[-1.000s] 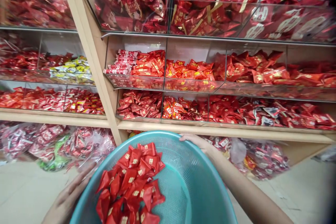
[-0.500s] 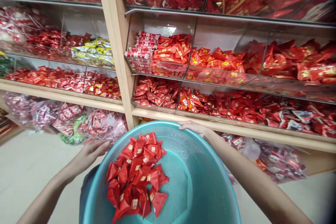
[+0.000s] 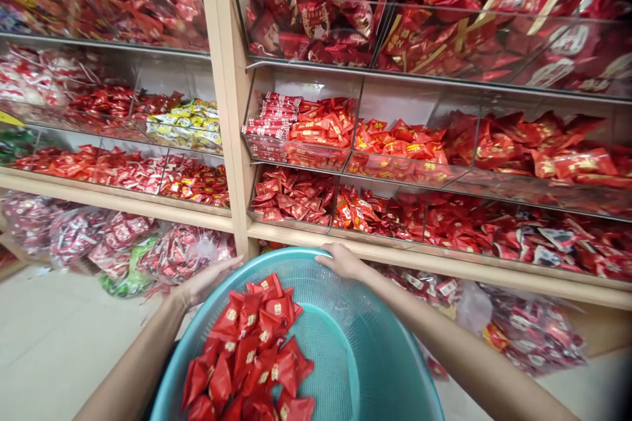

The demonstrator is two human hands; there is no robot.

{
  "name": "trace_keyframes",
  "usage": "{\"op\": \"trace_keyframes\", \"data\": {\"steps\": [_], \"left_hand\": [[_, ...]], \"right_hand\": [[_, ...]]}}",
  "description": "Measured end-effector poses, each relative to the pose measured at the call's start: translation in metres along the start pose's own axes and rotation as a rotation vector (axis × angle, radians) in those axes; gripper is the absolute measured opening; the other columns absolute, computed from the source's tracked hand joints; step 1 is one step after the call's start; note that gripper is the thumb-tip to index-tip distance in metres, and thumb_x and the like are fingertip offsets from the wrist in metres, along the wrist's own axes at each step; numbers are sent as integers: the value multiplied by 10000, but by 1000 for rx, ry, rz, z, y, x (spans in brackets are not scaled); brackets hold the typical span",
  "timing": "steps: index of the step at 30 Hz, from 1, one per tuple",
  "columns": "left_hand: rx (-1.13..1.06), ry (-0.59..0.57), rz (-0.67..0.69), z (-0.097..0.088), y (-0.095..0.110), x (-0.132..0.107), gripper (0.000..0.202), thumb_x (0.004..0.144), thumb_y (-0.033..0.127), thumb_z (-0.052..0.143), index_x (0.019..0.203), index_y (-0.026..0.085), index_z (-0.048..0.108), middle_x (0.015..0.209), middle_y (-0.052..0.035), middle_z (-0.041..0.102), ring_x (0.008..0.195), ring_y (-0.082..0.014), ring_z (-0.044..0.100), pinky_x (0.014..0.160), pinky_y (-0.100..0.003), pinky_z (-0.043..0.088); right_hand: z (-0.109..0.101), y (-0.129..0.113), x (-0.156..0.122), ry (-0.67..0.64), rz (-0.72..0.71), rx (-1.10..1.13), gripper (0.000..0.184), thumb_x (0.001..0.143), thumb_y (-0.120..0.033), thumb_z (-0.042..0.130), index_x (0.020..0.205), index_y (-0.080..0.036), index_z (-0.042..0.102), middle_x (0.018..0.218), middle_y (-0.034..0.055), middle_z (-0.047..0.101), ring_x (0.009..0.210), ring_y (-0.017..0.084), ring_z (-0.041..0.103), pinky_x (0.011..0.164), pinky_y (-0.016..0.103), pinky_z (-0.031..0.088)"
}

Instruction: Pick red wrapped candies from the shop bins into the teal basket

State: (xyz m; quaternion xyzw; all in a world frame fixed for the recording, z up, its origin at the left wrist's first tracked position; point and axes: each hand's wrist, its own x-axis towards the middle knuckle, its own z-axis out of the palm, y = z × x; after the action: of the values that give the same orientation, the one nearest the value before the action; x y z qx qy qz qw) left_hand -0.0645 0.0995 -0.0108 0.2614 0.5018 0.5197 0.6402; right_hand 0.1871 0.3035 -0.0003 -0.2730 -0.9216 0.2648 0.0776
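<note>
A teal plastic basket [image 3: 390, 355] with fine mesh sides is tilted in front of me. Red wrapped sweets [image 3: 247, 355] with gold print lie heaped in its left half. My right hand [image 3: 340, 261] grips the far rim, fingers curled over the edge. Along the outer left side, my left hand [image 3: 207, 278] lies against the basket with its fingers stretched out towards the far rim; part of it is hidden behind the basket.
Ahead stand wooden shelves [image 3: 224, 79] with clear-fronted bins of mostly red packets [image 3: 316, 122]. Yellow-wrapped packets [image 3: 185, 123] fill one bin on the left. Bagged sweets [image 3: 185, 250] lie under the lowest shelf on the left, and more bags [image 3: 533, 329] on the right. Pale floor [image 3: 64, 329] shows below.
The view has tilted up, so the shelves sit lower in it. My left hand has come in against the basket's side. My right hand stays on the far rim.
</note>
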Motion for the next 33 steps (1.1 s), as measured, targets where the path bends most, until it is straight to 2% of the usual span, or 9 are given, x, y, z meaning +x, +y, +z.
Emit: {"op": "trace_keyframes", "data": {"steps": [3, 8, 11, 15, 19, 22, 27, 30, 33], "left_hand": [[64, 12, 54, -3, -3, -9, 237, 777, 303, 603, 934, 144, 681, 980, -66, 713, 935, -227, 642, 891, -289, 438], [92, -4, 81, -4, 0, -14, 265, 802, 320, 567, 959, 133, 670, 1002, -81, 703, 942, -246, 634, 893, -339, 435], [103, -21, 49, 0, 7, -5, 345, 805, 409, 537, 970, 135, 665, 948, -91, 716, 887, -251, 651, 866, -351, 446], [86, -112, -64, 14, 20, 14, 467, 785, 523, 499, 969, 128, 667, 883, -106, 726, 810, -258, 668, 771, -336, 480], [-10, -177, -31, 22, 17, 29, 423, 793, 478, 513, 1020, 147, 649, 948, -91, 715, 914, -261, 644, 849, -335, 444], [29, -110, -72, 18, 6, 36, 359, 785, 414, 541, 1028, 174, 652, 946, -57, 717, 950, -256, 629, 901, -354, 414], [331, 36, 158, 13, 5, 37, 258, 692, 322, 637, 915, 213, 709, 1029, -11, 693, 1122, -263, 513, 1021, -352, 296], [437, 145, 191, 12, 11, 31, 212, 656, 333, 654, 832, 243, 731, 1097, -21, 664, 1193, -294, 439, 1059, -383, 223], [440, 208, 182, 11, 12, 28, 212, 635, 316, 674, 829, 249, 731, 1117, -40, 653, 1190, -313, 438, 1062, -409, 210]], "right_hand": [[10, -8, -3, 97, 29, -162, 389, 835, -488, 424, 973, -166, 594, 942, 111, 633, 898, 233, 574, 747, 293, 381], [12, -18, 2, 99, -21, -282, 470, 847, -559, 349, 1024, -192, 582, 956, 109, 637, 904, 225, 588, 720, 268, 380], [11, -20, 9, 97, -63, -302, 490, 847, -570, 335, 1044, -197, 585, 965, 107, 642, 904, 226, 591, 722, 269, 381], [12, -18, 14, 101, -97, -292, 495, 852, -565, 326, 1059, -197, 584, 968, 110, 645, 914, 225, 591, 751, 275, 382], [14, -14, 10, 117, -71, -304, 502, 856, -563, 312, 1065, -192, 579, 967, 115, 646, 915, 231, 594, 756, 284, 385], [14, -13, 5, 122, -36, -313, 483, 861, -546, 313, 1059, -192, 575, 969, 114, 645, 924, 232, 593, 760, 284, 385], [15, -17, 1, 134, 1, -289, 469, 871, -540, 287, 1003, -206, 589, 973, 91, 639, 911, 218, 595, 743, 271, 393], [19, -20, 2, 184, 3, -264, 469, 910, -480, 222, 992, -218, 602, 978, 68, 632, 897, 186, 596, 757, 254, 389], [27, -21, 3, 273, -17, -298, 456, 934, -413, 193, 991, -235, 609, 937, 48, 622, 848, 155, 594, 749, 243, 383]]}}
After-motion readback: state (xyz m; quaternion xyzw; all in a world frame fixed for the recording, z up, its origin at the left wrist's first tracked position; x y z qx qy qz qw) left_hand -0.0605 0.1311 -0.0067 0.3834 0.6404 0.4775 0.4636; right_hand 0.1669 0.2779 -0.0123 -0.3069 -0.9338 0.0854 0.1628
